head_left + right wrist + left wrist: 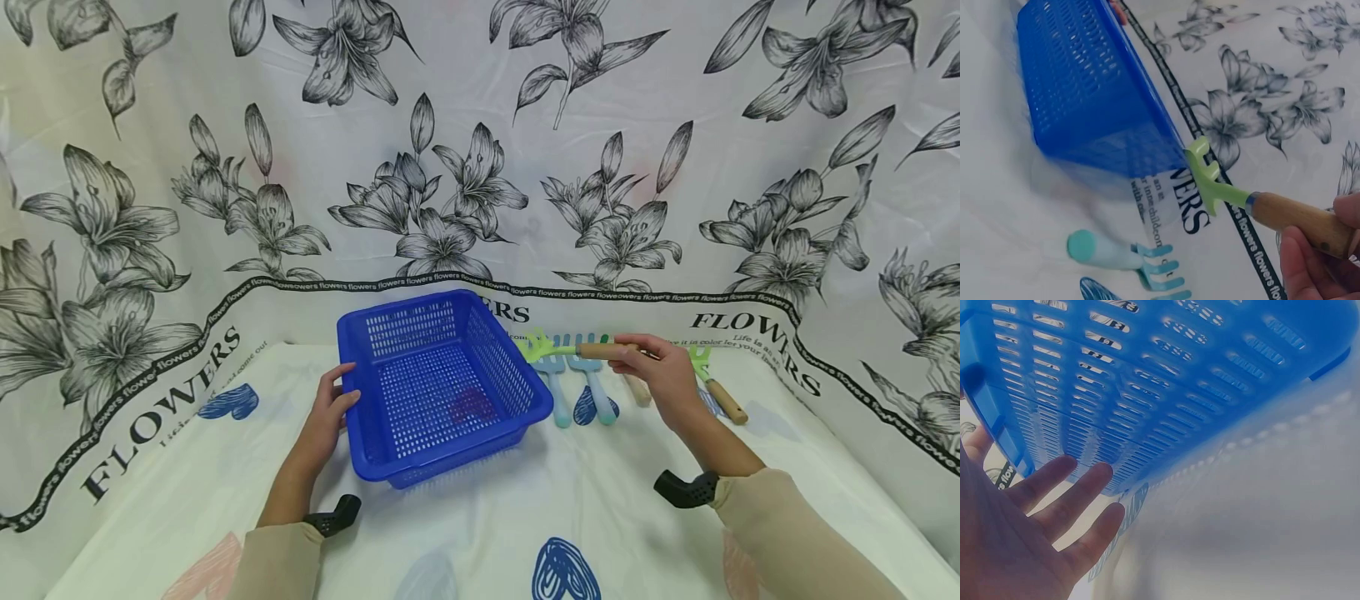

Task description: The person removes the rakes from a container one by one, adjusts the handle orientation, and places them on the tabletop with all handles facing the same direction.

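Observation:
My left hand grips the left rim of a blue plastic basket, with its other fingers spread along the outer wall in the left wrist view. The basket is tilted and holds nothing; a reddish patch shows through its mesh floor. My right hand holds a small garden hand rake by its wooden handle. That rake's light green prongs point left, right at the basket's right rim. Below it, two light blue hand forks lie on the cloth, prongs toward the back.
To the right lies another green hand rake with a wooden handle. A further wooden handle shows partly under my right hand. White cloth printed with hearts covers the table, and a flower-printed curtain rises behind it.

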Demonstrator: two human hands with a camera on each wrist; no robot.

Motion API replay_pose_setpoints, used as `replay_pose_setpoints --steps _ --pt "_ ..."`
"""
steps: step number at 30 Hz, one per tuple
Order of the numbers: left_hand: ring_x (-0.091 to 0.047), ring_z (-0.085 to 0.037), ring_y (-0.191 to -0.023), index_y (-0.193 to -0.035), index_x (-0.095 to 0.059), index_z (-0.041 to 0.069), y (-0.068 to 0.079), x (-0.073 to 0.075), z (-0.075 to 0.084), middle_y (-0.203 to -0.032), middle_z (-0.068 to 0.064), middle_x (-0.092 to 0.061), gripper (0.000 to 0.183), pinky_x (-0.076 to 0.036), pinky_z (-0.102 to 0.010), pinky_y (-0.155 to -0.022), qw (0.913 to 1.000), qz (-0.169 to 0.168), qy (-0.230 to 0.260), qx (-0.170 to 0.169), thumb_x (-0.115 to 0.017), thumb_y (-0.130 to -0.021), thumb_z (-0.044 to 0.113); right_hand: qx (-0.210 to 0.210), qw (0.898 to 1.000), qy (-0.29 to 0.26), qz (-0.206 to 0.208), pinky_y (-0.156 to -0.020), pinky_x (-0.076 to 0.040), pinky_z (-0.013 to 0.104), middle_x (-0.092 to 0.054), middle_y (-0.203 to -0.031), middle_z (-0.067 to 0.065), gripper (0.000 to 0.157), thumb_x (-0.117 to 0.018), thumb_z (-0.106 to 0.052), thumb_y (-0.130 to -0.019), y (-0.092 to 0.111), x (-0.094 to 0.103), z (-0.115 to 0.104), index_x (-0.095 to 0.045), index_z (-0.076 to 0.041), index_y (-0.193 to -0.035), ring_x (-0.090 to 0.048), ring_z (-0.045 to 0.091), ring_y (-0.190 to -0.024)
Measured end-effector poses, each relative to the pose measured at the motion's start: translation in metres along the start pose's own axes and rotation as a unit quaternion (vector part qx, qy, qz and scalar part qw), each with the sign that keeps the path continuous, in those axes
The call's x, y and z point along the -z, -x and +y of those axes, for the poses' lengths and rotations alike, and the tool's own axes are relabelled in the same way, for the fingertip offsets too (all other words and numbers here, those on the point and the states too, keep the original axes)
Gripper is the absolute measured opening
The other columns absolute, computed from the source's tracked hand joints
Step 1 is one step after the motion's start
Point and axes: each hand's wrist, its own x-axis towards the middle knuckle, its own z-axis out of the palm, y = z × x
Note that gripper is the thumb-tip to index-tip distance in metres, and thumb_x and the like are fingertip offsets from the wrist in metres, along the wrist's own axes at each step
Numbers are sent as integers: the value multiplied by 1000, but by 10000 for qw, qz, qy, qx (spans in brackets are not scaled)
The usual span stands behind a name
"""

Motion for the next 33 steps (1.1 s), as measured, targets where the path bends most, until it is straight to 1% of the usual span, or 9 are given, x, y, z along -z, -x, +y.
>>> replay_pose_setpoints --steps 8,12,14,17,20,23,28,31,33 --pt "-31 -48 -135 -153 -15 25 0 0 -1 -154 -25 -20 58 -26 -66 -104 10000 4 15 -13 -39 -102 37 -192 9985 475 210 -80 -53 23 -53 -119 20 39 -59 -17 -98 10 16 16 -56 13 -123 -70 11 -82" --pt "-30 -48 -136 -154 -14 26 0 0 0 -155 -24 -19 58 -25 -66 -104 10000 -3 35 14 -38 -102 36 -190 9971 625 393 -79 -53 21 -58 -115 12 39 -60 -21 -98 14 26 22 -58 10 -122 -70 11 -82" --pt "-30 -48 -136 -154 -14 27 0 0 0 -155 -24 -18 58 -25 -66 -104 10000 -12 41 11 -38 -102 35 -179 9978 413 486 -78 -54 22 -58 -113 8 37 -60 -19 -97 14 30 24 -59 10 -121 -70 11 -81" --pt "-30 -48 -136 -154 -14 27 0 0 0 -155 -24 -18 58 -26 -66 -104 10000 -17 42 1 -38 -102 35 -164 9973 149 700 -77 -55 24 -57 -111 9 35 -61 -14 -97 15 36 26 -59 12 -119 -70 10 -79" --pt "-31 -48 -136 -153 -14 27 0 0 0 -155 -25 -19 58 -26 -66 -104 10000 -6 13 13 -38 -102 36 -215 9941 410 980 -76 -55 23 -57 -108 8 35 -60 -15 -97 17 42 28 -59 12 -119 -70 8 -78" --pt "-32 -49 -135 -153 -14 26 0 0 -1 -154 -25 -20 58 -27 -65 -104 10000 8 0 21 -39 -102 37 -283 9888 786 1240 -75 -54 20 -61 -103 2 34 -60 -19 -97 19 49 29 -62 7 -119 -70 5 -76" --pt "-33 -49 -134 -153 -15 25 1 0 -1 -153 -26 -21 58 -28 -66 -103 10000 8 24 -5 -39 -102 37 -276 9868 380 1553 -74 -53 16 -67 -90 -5 18 -65 -16 -94 22 61 32 -70 -6 -108 -69 4 -70" --pt "-33 -49 -134 -153 -15 26 1 0 0 -153 -26 -21 58 -28 -66 -103 10000 3 43 -8 -39 -102 37 -300 9827 303 1805 -71 -53 16 -68 -84 -7 13 -66 -14 -93 23 66 35 -71 -9 -104 -69 3 -69" --pt "-33 -49 -134 -153 -14 26 0 0 0 -154 -26 -20 58 -28 -65 -103 10000 -1 46 4 -39 -102 36 -379 9780 316 2028 -68 -53 16 -69 -80 -7 14 -66 -14 -93 25 69 36 -70 -8 -105 -68 2 -68"
